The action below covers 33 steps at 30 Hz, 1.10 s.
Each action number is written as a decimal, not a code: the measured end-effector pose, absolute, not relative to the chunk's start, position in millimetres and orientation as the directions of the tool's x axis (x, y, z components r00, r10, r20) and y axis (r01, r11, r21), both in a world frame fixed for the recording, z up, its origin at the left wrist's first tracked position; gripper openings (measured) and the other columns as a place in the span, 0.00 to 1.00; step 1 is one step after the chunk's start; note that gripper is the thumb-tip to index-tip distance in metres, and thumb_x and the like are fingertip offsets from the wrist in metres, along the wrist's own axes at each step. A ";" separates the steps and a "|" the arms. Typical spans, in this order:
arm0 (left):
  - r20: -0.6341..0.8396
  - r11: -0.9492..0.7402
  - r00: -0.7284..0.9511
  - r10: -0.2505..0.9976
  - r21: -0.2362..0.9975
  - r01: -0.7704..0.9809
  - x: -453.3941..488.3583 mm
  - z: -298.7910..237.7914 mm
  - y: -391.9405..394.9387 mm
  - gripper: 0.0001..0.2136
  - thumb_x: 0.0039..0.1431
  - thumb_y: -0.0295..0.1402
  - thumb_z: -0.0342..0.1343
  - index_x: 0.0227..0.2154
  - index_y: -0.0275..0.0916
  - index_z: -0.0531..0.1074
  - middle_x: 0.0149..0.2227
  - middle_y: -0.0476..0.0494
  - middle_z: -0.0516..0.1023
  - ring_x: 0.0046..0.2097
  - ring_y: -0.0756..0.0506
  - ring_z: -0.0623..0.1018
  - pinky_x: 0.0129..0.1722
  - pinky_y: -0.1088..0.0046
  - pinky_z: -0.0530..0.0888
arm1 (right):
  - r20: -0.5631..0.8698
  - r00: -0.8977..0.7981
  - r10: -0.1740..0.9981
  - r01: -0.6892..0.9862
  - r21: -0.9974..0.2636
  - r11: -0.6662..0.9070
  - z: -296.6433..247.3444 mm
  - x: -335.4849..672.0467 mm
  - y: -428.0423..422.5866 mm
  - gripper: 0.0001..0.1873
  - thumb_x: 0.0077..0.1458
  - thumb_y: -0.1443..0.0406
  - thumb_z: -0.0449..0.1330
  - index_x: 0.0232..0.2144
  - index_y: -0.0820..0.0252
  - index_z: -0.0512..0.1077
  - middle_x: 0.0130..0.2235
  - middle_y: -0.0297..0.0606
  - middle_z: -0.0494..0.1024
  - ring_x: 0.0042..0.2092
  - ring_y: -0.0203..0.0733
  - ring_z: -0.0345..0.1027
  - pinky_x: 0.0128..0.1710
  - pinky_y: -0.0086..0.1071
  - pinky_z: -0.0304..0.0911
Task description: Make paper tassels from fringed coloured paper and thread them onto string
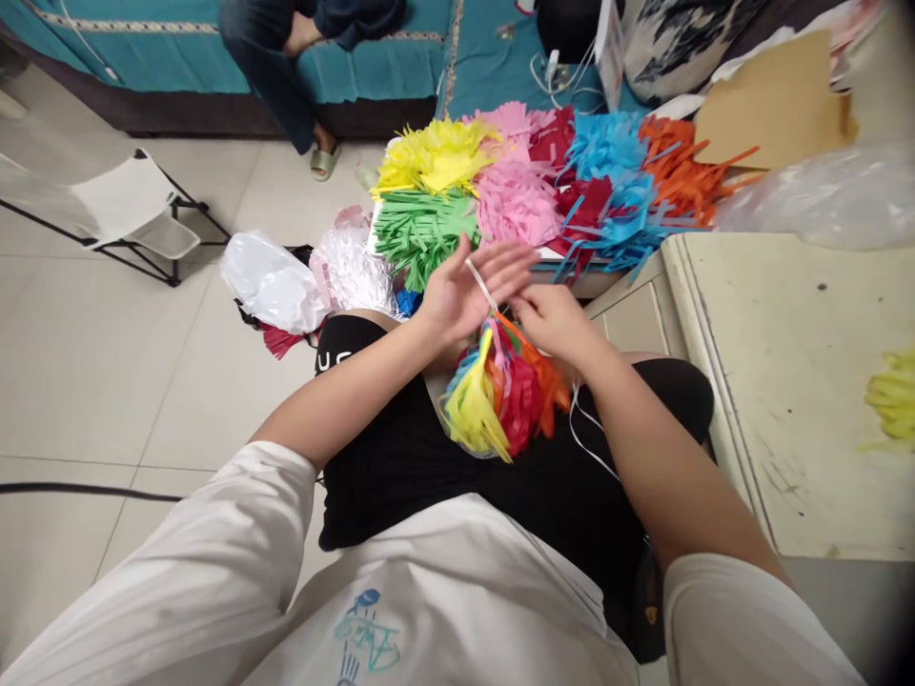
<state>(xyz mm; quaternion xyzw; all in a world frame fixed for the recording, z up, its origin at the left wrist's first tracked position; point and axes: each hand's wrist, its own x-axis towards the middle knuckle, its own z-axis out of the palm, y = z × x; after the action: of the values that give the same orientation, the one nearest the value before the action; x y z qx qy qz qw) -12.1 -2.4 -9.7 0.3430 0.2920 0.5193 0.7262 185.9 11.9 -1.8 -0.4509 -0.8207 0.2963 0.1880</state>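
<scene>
My left hand [468, 291] is raised over my lap with fingers stretched out, its palm against a thin white string [480, 283]. My right hand [550, 319] is closed in a pinch on the same string, just above a bundle of fringed paper tassels [504, 391] in yellow, red, orange and blue that hangs on my lap. More white string [587, 440] trails down by my right forearm. Ahead lie piles of cut fringed paper: yellow [433, 162], green [421, 233], pink [516, 200], blue [607, 152] and orange [679, 171].
A pale worn tabletop [793, 381] stands to my right with yellow paper scraps [893, 395] on it. Plastic bags [275, 281] lie on the tiled floor at left near a folding stool [121, 205]. Another person's legs [286, 67] show by a teal-covered couch [400, 67]. Cardboard [776, 100] is behind.
</scene>
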 end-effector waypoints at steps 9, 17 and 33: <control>-0.220 0.437 0.766 0.604 0.895 -0.088 -12.5 -32.1 -1.5 0.36 0.72 0.70 0.55 0.45 0.36 0.84 0.39 0.32 0.90 0.49 0.38 0.90 0.49 0.68 0.84 | 0.109 -0.647 0.754 0.553 -0.613 0.564 14.2 192.1 9.2 0.15 0.68 0.59 0.60 0.27 0.54 0.71 0.26 0.37 0.72 0.30 0.44 0.64 0.37 0.40 0.52; -0.223 0.527 0.743 0.631 0.826 -0.199 -33.4 -21.0 5.4 0.41 0.75 0.71 0.43 0.30 0.36 0.80 0.22 0.39 0.80 0.30 0.40 0.87 0.45 0.62 0.87 | 0.031 -0.619 0.785 0.361 -0.877 0.318 7.7 190.8 22.2 0.41 0.65 0.27 0.60 0.25 0.54 0.67 0.25 0.31 0.62 0.28 0.37 0.52 0.31 0.36 0.49; -0.176 0.454 0.546 0.819 0.781 -0.429 -8.1 -15.7 -6.4 0.30 0.80 0.59 0.52 0.63 0.39 0.81 0.65 0.34 0.86 0.77 0.32 0.76 0.77 0.54 0.75 | 0.029 -0.732 0.680 0.633 -0.340 0.696 40.9 186.6 -16.5 0.16 0.73 0.61 0.57 0.34 0.58 0.78 0.33 0.46 0.82 0.33 0.47 0.69 0.38 0.41 0.53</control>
<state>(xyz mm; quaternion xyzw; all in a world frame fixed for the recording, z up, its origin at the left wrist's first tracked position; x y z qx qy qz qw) -8.1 -6.4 -15.7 0.3511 0.2776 0.3872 0.8060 186.6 -16.5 40.9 -0.3578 -0.9176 0.1555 0.0765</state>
